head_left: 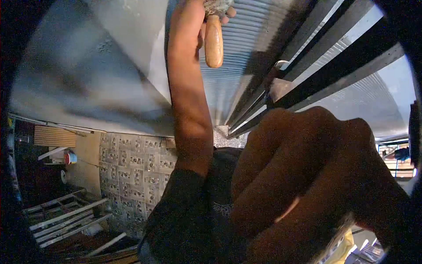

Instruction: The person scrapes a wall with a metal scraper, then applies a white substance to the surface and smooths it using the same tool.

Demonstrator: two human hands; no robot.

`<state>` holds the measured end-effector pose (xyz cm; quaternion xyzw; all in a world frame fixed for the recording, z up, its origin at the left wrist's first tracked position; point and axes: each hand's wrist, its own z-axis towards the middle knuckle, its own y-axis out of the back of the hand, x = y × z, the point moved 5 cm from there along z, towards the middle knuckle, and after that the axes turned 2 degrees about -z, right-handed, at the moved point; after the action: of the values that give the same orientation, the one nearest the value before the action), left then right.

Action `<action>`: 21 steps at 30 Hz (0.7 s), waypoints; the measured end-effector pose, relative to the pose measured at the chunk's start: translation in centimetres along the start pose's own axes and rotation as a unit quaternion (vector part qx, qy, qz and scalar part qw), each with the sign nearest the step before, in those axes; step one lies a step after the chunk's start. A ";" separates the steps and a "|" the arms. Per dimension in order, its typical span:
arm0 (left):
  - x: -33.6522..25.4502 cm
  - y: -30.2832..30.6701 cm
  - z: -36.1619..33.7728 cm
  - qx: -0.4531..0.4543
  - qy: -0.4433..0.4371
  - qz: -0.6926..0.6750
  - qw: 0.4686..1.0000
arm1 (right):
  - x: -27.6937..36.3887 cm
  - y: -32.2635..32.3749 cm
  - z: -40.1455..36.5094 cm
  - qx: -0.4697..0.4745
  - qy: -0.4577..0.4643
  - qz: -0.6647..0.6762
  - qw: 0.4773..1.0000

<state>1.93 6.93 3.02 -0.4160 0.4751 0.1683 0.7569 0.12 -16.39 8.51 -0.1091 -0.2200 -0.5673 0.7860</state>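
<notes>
Overhead, my left hand (197, 15) is closed around a tool with a pale wooden handle (214, 44). The handle hangs down, while the tool's upper part is greyish and cut off by the top edge. Corrugated sheeting (237, 48) lies behind the tool, beside a smooth grey surface (110, 66). Very close to the camera on the right, my right hand (303, 163) is dark, with its knuckles up and fingers curled. What it holds, if anything, is hidden.
Long dark beams (338, 57) run diagonally at the upper right. Patterned blocks or tiles (132, 171) cover a surface at the lower left, beside a pale slatted frame (70, 215). A small blue and white container (70, 158) is at far left, and something yellow (346, 246) at lower right.
</notes>
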 end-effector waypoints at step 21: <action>-0.1 0.3 -0.2 0.005 -0.042 0.065 0.997 | -2.7 0.6 -3.5 -0.174 0.002 -0.015 0.985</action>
<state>1.59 6.92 2.93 -0.3730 0.4699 0.2325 0.7655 0.79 -15.38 4.26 -0.2401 -0.1182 -0.6089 0.7468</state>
